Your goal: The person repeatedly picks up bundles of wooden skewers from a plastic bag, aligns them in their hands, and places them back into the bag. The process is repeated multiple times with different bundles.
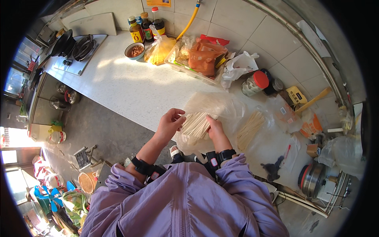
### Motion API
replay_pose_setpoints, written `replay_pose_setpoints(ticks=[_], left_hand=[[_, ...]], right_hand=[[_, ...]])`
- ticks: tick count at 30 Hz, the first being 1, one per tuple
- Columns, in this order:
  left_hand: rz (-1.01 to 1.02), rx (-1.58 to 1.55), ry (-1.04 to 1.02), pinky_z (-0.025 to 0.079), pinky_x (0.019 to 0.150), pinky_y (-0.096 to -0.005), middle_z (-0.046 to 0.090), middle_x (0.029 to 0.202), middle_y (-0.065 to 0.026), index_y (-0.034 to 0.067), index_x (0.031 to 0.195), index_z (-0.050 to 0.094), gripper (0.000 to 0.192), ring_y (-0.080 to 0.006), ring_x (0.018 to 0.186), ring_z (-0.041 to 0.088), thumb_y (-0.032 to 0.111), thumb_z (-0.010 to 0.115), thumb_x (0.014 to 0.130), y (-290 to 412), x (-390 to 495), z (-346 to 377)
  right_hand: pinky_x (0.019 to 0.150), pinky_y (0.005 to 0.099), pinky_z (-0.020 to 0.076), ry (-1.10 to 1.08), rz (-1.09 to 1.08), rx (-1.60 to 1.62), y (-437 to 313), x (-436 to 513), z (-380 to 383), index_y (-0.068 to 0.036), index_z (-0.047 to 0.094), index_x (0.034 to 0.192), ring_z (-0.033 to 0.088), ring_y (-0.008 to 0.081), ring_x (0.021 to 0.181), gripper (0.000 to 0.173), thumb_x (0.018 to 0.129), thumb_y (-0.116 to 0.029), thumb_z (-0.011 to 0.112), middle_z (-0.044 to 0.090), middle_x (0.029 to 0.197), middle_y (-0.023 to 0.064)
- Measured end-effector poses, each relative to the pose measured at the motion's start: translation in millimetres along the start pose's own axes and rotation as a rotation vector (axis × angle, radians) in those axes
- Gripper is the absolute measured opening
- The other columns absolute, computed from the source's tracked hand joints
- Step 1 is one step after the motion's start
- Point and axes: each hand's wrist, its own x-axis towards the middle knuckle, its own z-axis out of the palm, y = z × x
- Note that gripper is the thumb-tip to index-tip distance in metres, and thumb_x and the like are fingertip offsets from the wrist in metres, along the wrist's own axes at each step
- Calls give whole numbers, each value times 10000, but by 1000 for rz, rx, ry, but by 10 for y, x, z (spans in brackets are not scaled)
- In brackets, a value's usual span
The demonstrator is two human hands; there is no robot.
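Observation:
A bundle of thin, pale strands (195,126), like dried noodles, lies in front of me at the counter's near edge. Clear plastic bag film (213,103) spreads behind and beneath it. My right hand (215,129) grips the bundle's right side, thumb on top and fingers hidden below. At the left end, my left hand (170,123) has its thumb and fingers curled close to the strands and the film; whether it pinches either is unclear. A second bundle of similar strands (250,130) rests to the right on the counter, among more clear plastic.
Along the tiled wall stand sauce bottles (147,26), a bowl of brownish pieces (135,51), a plastic basket (189,71) of packets and a red-lidded jar (254,83). A gas hob (83,50) sits far left. A steel pot (315,180) is at right.

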Motion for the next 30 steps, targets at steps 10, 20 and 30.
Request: replay_pose_setpoints(ticks=[10, 20, 30], left_hand=[[-34, 16, -24, 457, 626, -237, 603, 819, -6, 20, 1112, 583, 233, -79, 682, 539, 129, 625, 910, -52, -68, 21], [-42, 9, -57, 470, 626, -240, 607, 852, -20, 17, 1127, 573, 248, -84, 696, 543, 130, 623, 912, -58, -103, 28], [-31, 31, -68, 482, 652, -249, 616, 912, -45, 15, 1171, 550, 308, -97, 751, 571, 137, 633, 901, -44, -136, 10]], right_hand=[[769, 414, 563, -31, -45, 120, -29, 43, -43, 95, 534, 1116, 659, 304, 887, 327, 891, -126, 624, 644, 1012, 174], [799, 387, 541, -64, 58, 353, -57, 113, 10, 6, 551, 1020, 588, 235, 792, 172, 876, -66, 613, 578, 877, 87], [482, 317, 464, -275, 42, 327, -236, -136, 233, -120, 549, 826, 524, 184, 535, 95, 885, -167, 608, 520, 653, 18]])
